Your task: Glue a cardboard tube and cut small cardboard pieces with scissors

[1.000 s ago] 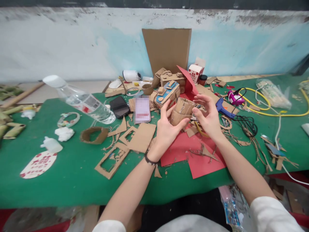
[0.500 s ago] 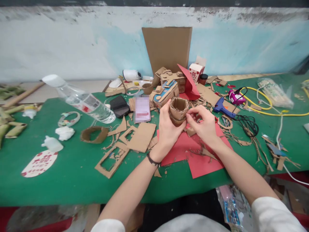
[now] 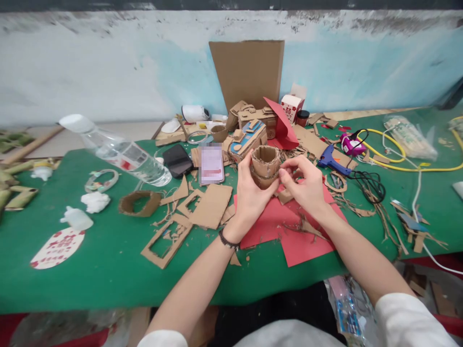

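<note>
My left hand (image 3: 249,193) is wrapped around a hollow cardboard cup (image 3: 265,169), stacked in two ring-like tiers with a ragged rim and its opening facing up. My right hand (image 3: 306,184) is closed in a pinch at the cup's right side, fingertips touching or almost touching the lower tier. Whatever lies between those fingertips is too small to make out. Beneath both hands lie red paper sheets (image 3: 267,224) sprinkled with cardboard shreds. Behind the cup stands a cardboard model with a blue panel (image 3: 249,138).
Left of my hands are cut cardboard pieces (image 3: 212,205), a cardboard ring (image 3: 140,203), a phone (image 3: 211,164), a black device (image 3: 178,160) and a tilted water bottle (image 3: 126,156). A blue glue gun (image 3: 333,160) with black cord lies right, near a yellow cable (image 3: 401,144).
Both hands keep nearly the same grip, and the cup looks slightly turned or tilted. The whole view has shifted a little.
</note>
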Action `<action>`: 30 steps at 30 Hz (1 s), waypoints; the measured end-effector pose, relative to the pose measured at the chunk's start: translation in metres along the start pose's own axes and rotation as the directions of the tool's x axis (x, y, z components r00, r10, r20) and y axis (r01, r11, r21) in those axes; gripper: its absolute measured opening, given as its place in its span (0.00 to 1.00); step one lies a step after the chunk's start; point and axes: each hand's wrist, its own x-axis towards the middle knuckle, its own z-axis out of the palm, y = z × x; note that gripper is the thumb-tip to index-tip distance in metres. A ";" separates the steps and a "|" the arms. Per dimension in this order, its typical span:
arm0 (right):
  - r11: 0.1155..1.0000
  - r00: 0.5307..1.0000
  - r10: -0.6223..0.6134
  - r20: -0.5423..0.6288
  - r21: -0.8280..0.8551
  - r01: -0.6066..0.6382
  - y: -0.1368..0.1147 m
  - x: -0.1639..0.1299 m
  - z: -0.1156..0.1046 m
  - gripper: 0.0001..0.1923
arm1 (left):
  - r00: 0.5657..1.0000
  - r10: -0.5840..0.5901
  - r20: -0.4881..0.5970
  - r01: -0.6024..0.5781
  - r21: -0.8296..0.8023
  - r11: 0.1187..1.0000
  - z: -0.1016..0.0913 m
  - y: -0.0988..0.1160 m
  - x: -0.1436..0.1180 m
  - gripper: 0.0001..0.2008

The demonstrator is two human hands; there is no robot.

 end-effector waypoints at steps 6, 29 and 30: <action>0.999 1.000 -0.026 0.009 -0.023 0.026 0.002 -0.001 0.004 0.02 | 0.989 0.149 0.008 -0.149 0.111 0.983 -0.002 -0.004 0.000 0.44; 0.991 0.953 0.134 -0.271 0.062 -0.121 0.029 0.018 -0.020 0.11 | 0.999 -0.042 0.014 0.042 -0.034 0.999 -0.003 -0.004 0.002 0.51; 0.989 0.955 0.138 -0.263 0.096 -0.116 0.029 0.018 -0.020 0.12 | 0.999 -0.041 0.015 0.041 -0.041 0.998 -0.003 -0.004 0.002 0.50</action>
